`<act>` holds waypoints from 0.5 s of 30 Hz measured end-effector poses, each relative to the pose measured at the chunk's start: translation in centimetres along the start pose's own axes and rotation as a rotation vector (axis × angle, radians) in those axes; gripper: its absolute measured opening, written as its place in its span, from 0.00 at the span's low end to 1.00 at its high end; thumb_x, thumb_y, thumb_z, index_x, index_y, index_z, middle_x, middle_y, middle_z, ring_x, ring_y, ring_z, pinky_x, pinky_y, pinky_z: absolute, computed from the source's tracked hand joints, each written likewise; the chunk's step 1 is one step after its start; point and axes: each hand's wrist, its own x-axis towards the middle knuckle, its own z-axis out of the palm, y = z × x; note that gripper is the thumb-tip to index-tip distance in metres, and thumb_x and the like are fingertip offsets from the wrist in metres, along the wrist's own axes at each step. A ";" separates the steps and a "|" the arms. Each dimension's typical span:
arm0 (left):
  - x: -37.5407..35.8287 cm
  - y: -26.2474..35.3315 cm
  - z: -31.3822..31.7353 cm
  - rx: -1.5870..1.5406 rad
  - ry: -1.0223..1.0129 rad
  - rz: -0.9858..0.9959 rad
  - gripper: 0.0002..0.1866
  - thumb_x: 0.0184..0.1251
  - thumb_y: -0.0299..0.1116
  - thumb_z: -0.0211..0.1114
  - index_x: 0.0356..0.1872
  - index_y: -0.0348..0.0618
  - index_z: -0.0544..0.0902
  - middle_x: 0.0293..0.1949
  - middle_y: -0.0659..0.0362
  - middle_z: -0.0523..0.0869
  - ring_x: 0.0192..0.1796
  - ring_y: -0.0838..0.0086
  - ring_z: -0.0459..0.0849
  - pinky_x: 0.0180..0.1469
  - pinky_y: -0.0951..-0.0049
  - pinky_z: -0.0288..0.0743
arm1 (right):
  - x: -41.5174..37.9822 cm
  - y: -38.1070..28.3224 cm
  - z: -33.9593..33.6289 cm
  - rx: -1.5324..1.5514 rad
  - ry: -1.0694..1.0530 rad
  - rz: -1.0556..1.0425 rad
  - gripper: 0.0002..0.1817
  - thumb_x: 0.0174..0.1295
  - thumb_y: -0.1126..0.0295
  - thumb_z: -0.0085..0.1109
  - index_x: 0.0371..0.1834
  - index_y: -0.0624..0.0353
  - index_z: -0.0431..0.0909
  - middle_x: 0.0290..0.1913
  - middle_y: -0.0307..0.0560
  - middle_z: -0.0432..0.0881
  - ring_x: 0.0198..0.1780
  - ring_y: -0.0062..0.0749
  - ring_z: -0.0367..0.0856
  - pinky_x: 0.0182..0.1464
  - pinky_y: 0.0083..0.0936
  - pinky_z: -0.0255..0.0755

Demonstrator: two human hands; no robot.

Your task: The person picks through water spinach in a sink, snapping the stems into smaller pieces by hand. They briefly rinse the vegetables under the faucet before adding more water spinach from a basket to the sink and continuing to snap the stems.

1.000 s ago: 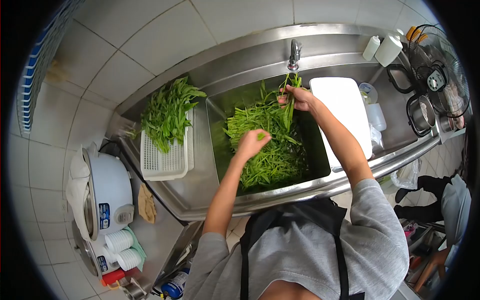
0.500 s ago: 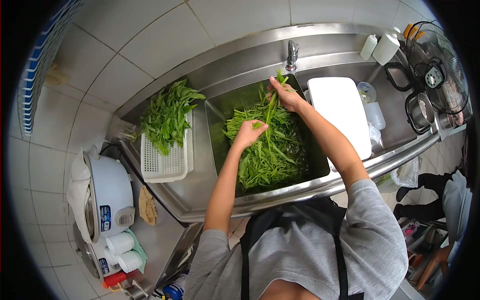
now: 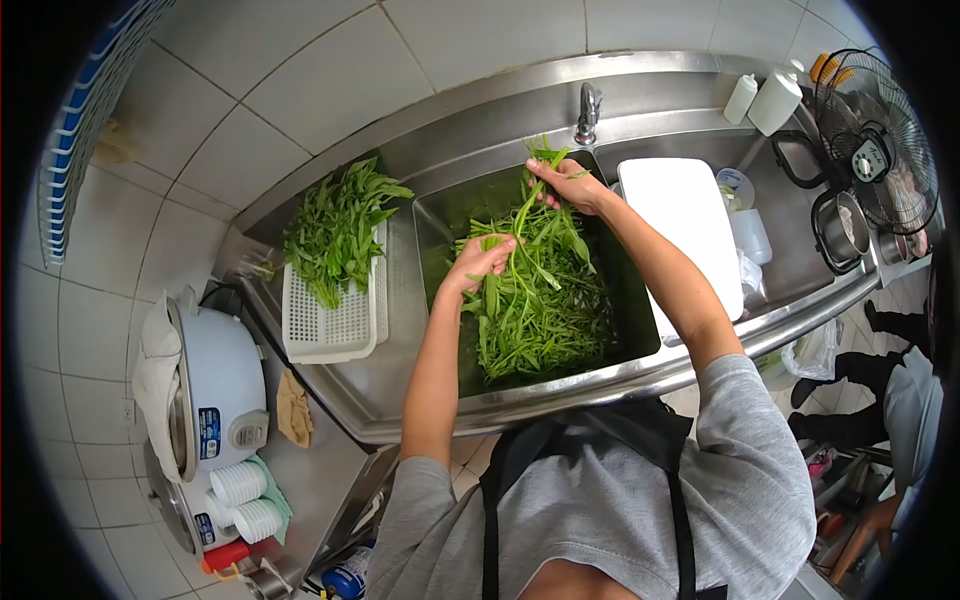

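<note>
Long green leafy stems point(image 3: 545, 310) fill much of the left sink basin point(image 3: 635, 330). Over the basin's left part, my left hand point(image 3: 482, 262) is closed round some of the stems. Near the basin's back edge, below the faucet point(image 3: 587, 112), my right hand point(image 3: 567, 187) grips the upper part of a bunch of stems, with leaf tips sticking out past the fingers. The stems stretch between both hands. To the left, another leafy bunch point(image 3: 340, 230) lies on a white perforated basket point(image 3: 330, 325).
A white board point(image 3: 680, 235) spans the sink divider on the right, beside plastic containers. White bottles point(image 3: 775, 100), a fan point(image 3: 870, 155) and a pot point(image 3: 842, 228) stand farther right. A rice cooker point(image 3: 225, 375) is at left. Another person point(image 3: 905, 400) is at far right.
My left hand has shifted slightly left and up, and my right hand slightly left and down, both still gripping stems. At the far right, more of a person's dark-clothed legs shows.
</note>
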 end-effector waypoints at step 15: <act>1.0 -1.2 -0.1 0.213 0.107 -0.030 0.10 0.58 0.35 0.56 0.26 0.38 0.76 0.15 0.67 0.67 0.18 0.83 0.64 0.24 0.79 0.62 | 0.1 0.5 -0.1 -0.062 0.029 -0.036 0.25 0.60 0.47 0.51 0.29 0.64 0.74 0.19 0.40 0.73 0.16 0.19 0.69 0.18 0.16 0.65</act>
